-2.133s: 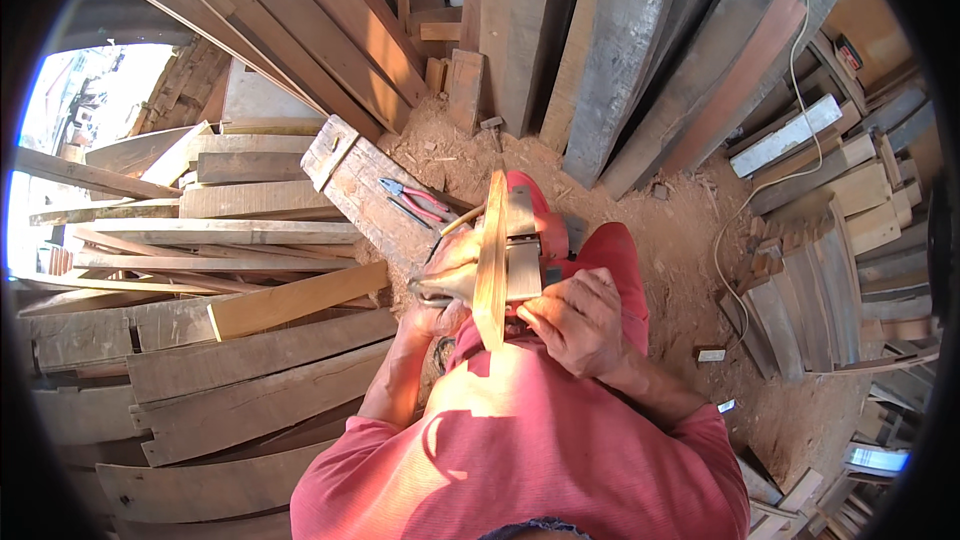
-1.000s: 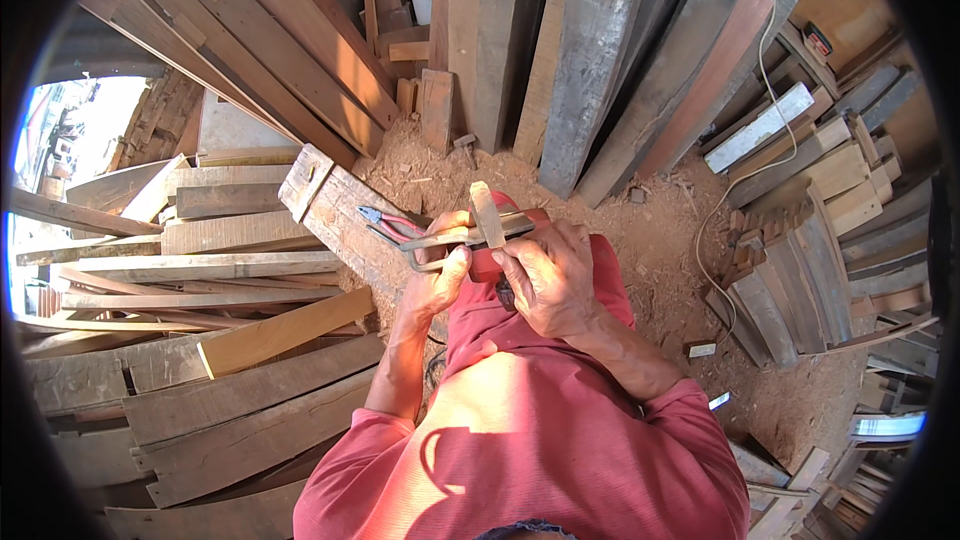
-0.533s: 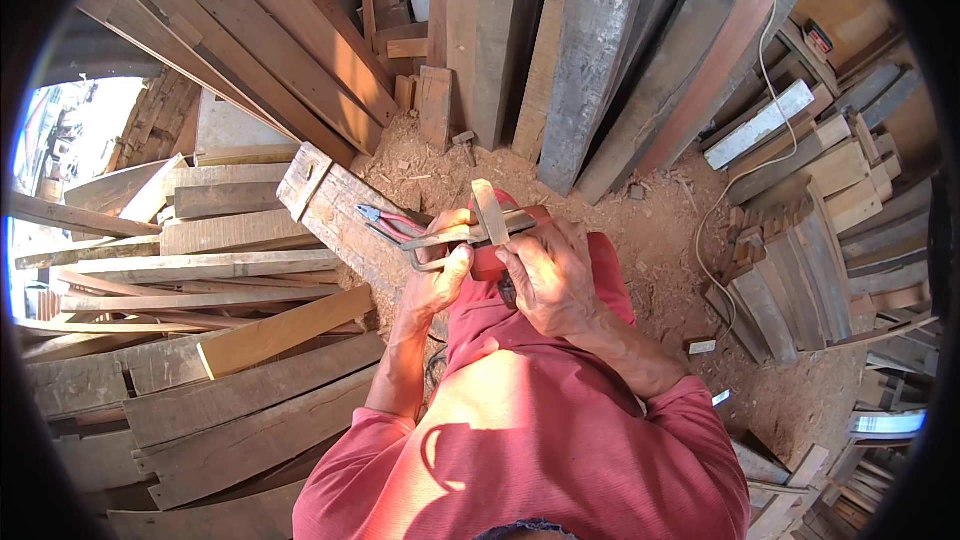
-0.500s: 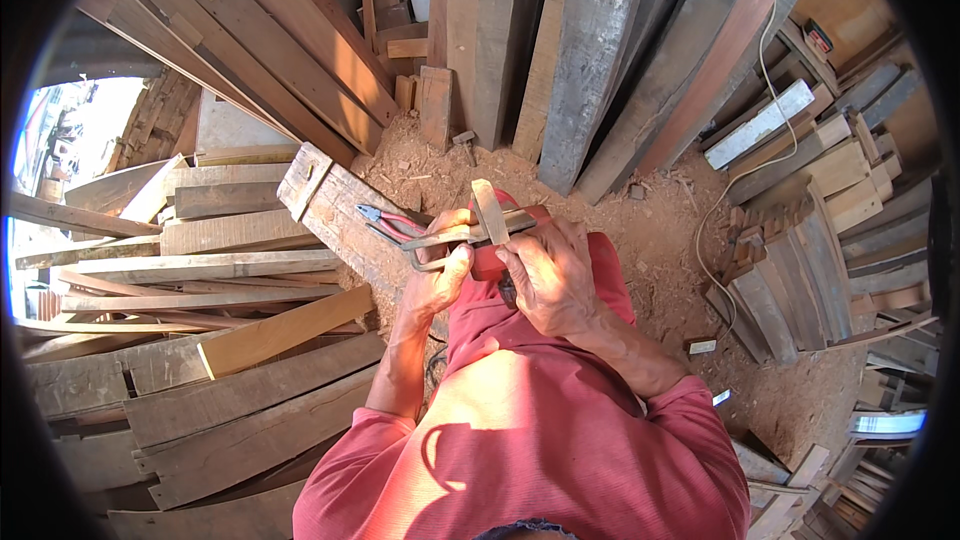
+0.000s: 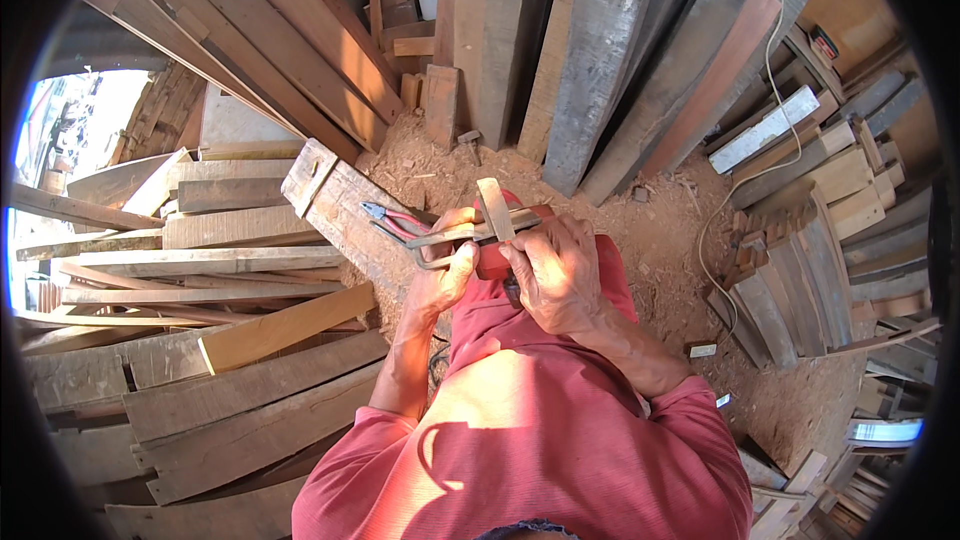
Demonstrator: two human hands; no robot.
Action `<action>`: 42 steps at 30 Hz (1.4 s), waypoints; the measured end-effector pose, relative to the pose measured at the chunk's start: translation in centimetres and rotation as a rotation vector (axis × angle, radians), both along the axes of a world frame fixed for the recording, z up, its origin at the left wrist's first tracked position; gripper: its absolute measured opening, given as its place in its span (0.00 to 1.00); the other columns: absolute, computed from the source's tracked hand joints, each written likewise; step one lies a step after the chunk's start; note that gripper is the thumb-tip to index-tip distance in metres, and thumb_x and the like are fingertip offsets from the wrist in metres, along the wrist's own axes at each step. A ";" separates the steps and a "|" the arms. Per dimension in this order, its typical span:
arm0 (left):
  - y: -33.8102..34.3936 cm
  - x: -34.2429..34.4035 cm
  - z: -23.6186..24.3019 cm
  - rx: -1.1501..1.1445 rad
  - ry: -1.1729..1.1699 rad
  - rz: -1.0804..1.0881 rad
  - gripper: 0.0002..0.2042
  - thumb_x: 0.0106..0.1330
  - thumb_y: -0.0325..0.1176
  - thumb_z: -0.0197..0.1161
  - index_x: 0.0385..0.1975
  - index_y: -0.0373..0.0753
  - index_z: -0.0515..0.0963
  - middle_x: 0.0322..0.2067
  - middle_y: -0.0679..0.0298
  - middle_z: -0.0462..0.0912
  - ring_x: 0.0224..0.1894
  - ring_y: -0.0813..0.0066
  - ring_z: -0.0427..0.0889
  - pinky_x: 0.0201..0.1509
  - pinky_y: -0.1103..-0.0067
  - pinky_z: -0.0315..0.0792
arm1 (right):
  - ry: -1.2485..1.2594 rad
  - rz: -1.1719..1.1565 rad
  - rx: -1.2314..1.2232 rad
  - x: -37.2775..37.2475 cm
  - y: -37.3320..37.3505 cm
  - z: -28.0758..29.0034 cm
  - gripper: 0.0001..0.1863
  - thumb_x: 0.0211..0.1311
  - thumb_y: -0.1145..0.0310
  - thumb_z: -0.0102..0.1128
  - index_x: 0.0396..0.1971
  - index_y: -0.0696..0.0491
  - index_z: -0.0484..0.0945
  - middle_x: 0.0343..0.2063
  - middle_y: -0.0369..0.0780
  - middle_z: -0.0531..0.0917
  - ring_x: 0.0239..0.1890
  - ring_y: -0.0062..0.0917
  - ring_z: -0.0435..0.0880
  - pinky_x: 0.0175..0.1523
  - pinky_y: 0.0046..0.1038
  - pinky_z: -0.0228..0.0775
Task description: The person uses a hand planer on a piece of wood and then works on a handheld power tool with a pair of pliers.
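Note:
My left hand (image 5: 440, 285) is closed around a dark metal tool with a bent, hook-like end (image 5: 427, 258), its exact kind unclear. Between my hands a short, flat piece of pale wood (image 5: 494, 208) stands across the tool's bar. My right hand (image 5: 555, 270) is closed, thumb and fingers at the lower end of that wood piece. Something red (image 5: 492, 262) shows beneath it, partly covered by my hands. Beyond my left hand, pliers with red handles (image 5: 392, 219) lie by a worn plank (image 5: 335, 202).
Tall planks (image 5: 604, 60) lean ahead, and stacked boards (image 5: 255, 400) fill the left. Curved wooden pieces (image 5: 800, 265) are heaped at the right, beside a pale cable (image 5: 706, 230). Sawdust and shavings (image 5: 660, 240) cover the ground. A small hammer-like tool (image 5: 468, 138) sits ahead.
The whole view has shifted slightly. Both hands keep their hold, with the wood piece and the metal tool in nearly the same position.

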State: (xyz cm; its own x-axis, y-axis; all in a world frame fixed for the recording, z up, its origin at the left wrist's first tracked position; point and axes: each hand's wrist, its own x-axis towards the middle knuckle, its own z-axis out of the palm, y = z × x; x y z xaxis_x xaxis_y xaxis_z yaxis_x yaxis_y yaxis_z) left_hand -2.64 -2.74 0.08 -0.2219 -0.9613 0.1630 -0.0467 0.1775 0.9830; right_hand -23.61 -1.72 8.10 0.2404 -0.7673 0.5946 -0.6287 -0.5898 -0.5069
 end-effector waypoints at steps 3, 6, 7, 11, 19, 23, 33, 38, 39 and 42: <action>0.0 0.2 -0.2 0.005 -0.009 -0.002 0.17 0.72 0.30 0.58 0.57 0.31 0.72 0.51 0.58 0.75 0.44 0.72 0.74 0.49 0.74 0.72 | 0.015 0.008 -0.010 0.2 -0.1 0.1 0.10 0.57 0.74 0.71 0.35 0.54 0.78 0.29 0.42 0.80 0.33 0.36 0.78 0.45 0.40 0.64; -0.2 0.1 0.3 0.022 -0.018 -0.017 0.17 0.72 0.30 0.58 0.58 0.31 0.72 0.50 0.59 0.76 0.44 0.73 0.74 0.49 0.74 0.72 | 0.032 0.005 -0.005 0.1 -0.1 -0.2 0.10 0.58 0.74 0.70 0.36 0.54 0.77 0.30 0.43 0.80 0.33 0.37 0.78 0.46 0.40 0.65; -0.2 0.1 0.5 0.036 -0.019 -0.021 0.17 0.72 0.30 0.58 0.58 0.31 0.72 0.50 0.59 0.76 0.44 0.72 0.74 0.49 0.74 0.72 | 0.035 0.006 -0.003 0.1 -0.1 -0.4 0.10 0.58 0.74 0.70 0.36 0.55 0.77 0.30 0.43 0.80 0.33 0.37 0.78 0.46 0.40 0.65; -0.2 0.1 -0.3 -0.028 -0.013 0.004 0.18 0.72 0.31 0.58 0.58 0.31 0.72 0.47 0.61 0.76 0.41 0.74 0.73 0.46 0.75 0.71 | 0.060 0.015 0.006 0.1 -0.1 0.1 0.10 0.59 0.74 0.69 0.37 0.55 0.76 0.31 0.44 0.80 0.34 0.39 0.78 0.47 0.40 0.65; 0.1 0.2 0.6 0.013 -0.017 -0.010 0.20 0.74 0.36 0.60 0.59 0.32 0.72 0.44 0.62 0.75 0.43 0.75 0.73 0.48 0.75 0.71 | 0.078 0.044 0.051 0.1 0.1 0.1 0.09 0.60 0.74 0.68 0.37 0.55 0.76 0.33 0.45 0.80 0.37 0.40 0.77 0.47 0.41 0.65; 0.2 -0.1 0.0 -0.053 0.000 0.036 0.22 0.74 0.38 0.61 0.61 0.32 0.71 0.45 0.62 0.75 0.44 0.76 0.72 0.49 0.76 0.70 | 0.105 0.045 -0.001 0.2 -0.2 0.3 0.09 0.59 0.73 0.68 0.36 0.55 0.76 0.33 0.44 0.79 0.37 0.39 0.77 0.46 0.42 0.65; 0.3 0.1 -0.8 -0.060 -0.006 0.020 0.21 0.73 0.34 0.62 0.62 0.32 0.70 0.49 0.60 0.76 0.49 0.72 0.75 0.55 0.74 0.71 | 0.056 0.015 0.100 -0.5 0.2 0.4 0.11 0.58 0.68 0.72 0.35 0.54 0.78 0.31 0.43 0.81 0.36 0.40 0.79 0.45 0.41 0.67; 0.0 -0.4 -0.3 -0.040 -0.003 0.036 0.20 0.73 0.34 0.62 0.61 0.33 0.71 0.50 0.59 0.77 0.52 0.71 0.75 0.58 0.73 0.71 | 0.076 -0.008 0.068 0.0 -0.2 0.4 0.09 0.60 0.72 0.69 0.36 0.55 0.77 0.32 0.45 0.81 0.36 0.42 0.79 0.47 0.41 0.67; 0.0 -0.3 -0.6 -0.004 0.040 0.038 0.20 0.73 0.34 0.62 0.61 0.33 0.71 0.50 0.60 0.77 0.52 0.71 0.75 0.57 0.73 0.71 | 0.072 0.007 0.034 0.1 -0.4 0.2 0.09 0.61 0.72 0.69 0.36 0.55 0.77 0.32 0.45 0.81 0.36 0.42 0.79 0.47 0.41 0.67; 0.2 -0.4 -0.3 0.040 0.068 0.066 0.21 0.74 0.36 0.62 0.61 0.33 0.71 0.49 0.60 0.77 0.52 0.72 0.75 0.57 0.74 0.70 | 0.079 0.039 -0.012 0.2 -0.8 0.2 0.08 0.61 0.73 0.68 0.35 0.55 0.76 0.32 0.45 0.81 0.37 0.41 0.79 0.47 0.41 0.66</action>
